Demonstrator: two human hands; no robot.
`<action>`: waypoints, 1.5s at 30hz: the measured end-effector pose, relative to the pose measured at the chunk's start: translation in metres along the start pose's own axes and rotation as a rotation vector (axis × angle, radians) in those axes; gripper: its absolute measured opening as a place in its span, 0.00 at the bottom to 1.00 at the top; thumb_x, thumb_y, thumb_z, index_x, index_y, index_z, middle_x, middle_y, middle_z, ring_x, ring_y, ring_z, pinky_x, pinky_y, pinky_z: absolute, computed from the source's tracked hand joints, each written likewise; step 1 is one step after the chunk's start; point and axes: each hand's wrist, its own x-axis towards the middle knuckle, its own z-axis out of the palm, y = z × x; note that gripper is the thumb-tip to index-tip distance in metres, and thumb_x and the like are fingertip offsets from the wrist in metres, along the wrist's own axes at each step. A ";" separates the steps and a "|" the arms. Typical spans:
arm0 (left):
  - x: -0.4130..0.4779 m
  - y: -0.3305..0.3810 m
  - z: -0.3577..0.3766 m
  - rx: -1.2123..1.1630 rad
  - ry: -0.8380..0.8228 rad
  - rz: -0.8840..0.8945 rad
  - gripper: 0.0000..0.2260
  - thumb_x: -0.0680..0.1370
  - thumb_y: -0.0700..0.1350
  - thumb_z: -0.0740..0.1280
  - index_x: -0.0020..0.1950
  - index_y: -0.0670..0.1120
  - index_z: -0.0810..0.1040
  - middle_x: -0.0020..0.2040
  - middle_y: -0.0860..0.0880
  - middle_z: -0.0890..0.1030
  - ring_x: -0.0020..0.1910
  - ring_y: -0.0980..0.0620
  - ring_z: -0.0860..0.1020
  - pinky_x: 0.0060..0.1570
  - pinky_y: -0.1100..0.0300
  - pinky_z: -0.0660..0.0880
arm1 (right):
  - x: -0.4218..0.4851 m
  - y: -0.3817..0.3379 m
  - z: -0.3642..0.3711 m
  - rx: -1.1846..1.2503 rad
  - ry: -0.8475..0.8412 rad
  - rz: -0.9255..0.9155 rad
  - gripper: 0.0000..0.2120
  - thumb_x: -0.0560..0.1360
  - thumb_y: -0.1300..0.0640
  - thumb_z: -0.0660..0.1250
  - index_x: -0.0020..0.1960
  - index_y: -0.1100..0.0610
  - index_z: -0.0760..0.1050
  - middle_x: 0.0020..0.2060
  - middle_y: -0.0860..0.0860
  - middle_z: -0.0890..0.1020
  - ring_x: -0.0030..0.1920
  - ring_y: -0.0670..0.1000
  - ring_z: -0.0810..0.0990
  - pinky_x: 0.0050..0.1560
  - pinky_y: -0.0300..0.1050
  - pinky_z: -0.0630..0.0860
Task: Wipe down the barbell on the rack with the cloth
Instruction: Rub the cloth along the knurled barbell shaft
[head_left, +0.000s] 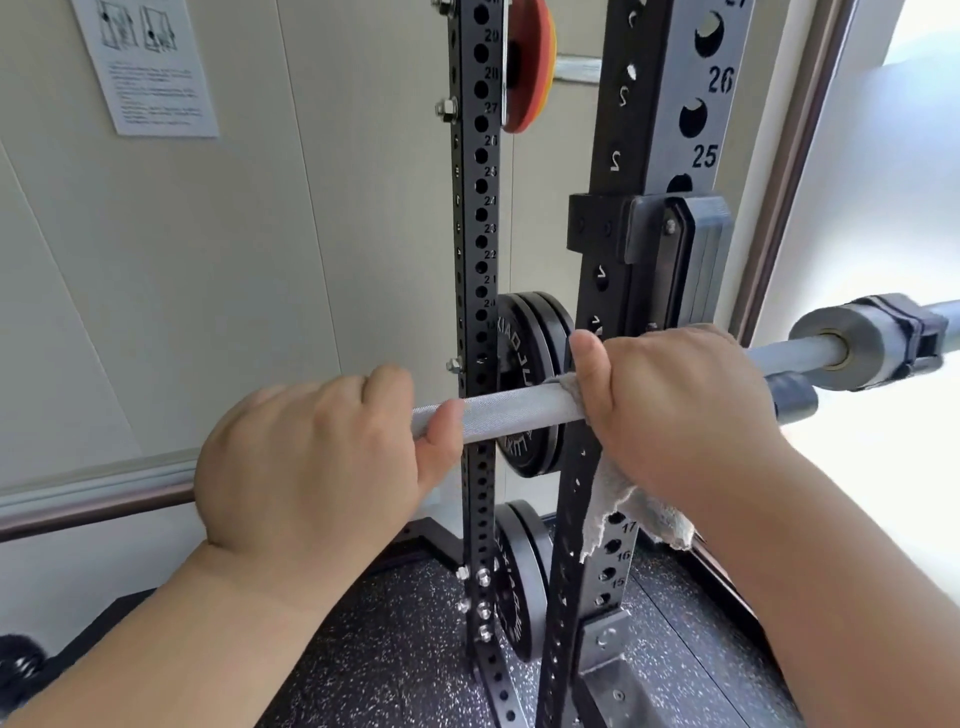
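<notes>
Two grips on barbell (519, 410) — left hand (311, 467) bare, right hand (675, 405) clamping cloth (623, 509).

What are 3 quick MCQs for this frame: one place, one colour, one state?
1. Where is the cloth?
A. in the left hand
B. draped over the rack
C. on the bar under the right hand

2. What colour is the top plate?
A. orange-red
B. green
C. white

3. What is the left hand doing?
A. hanging free
B. gripping the bare bar
C. holding the cloth

Key:
1 C: the right hand wraps the cloth on the bar, and the cloth's loose end hangs below it.
2 A: its face shows orange-red high on the rack.
3 B: fingers and thumb curl round bare knurled steel.
</notes>
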 end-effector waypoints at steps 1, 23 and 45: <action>0.000 0.001 -0.001 -0.006 -0.021 -0.001 0.20 0.82 0.56 0.56 0.35 0.48 0.59 0.26 0.51 0.58 0.25 0.50 0.56 0.33 0.59 0.51 | 0.002 -0.002 -0.001 -0.026 -0.037 -0.015 0.32 0.85 0.43 0.37 0.29 0.53 0.65 0.21 0.48 0.65 0.24 0.56 0.66 0.39 0.51 0.65; 0.026 0.022 -0.013 0.023 -0.560 -0.274 0.32 0.79 0.68 0.45 0.33 0.46 0.73 0.30 0.49 0.76 0.31 0.48 0.75 0.33 0.57 0.69 | -0.003 0.014 -0.009 0.190 -0.162 -0.122 0.43 0.71 0.23 0.26 0.34 0.54 0.66 0.27 0.48 0.69 0.32 0.54 0.72 0.38 0.48 0.65; 0.006 0.026 0.000 0.138 -0.272 -0.272 0.21 0.80 0.55 0.49 0.28 0.49 0.61 0.23 0.54 0.57 0.22 0.47 0.61 0.31 0.65 0.55 | -0.016 -0.014 0.008 0.376 0.158 -0.028 0.19 0.85 0.48 0.48 0.38 0.51 0.66 0.31 0.48 0.71 0.33 0.56 0.67 0.43 0.52 0.64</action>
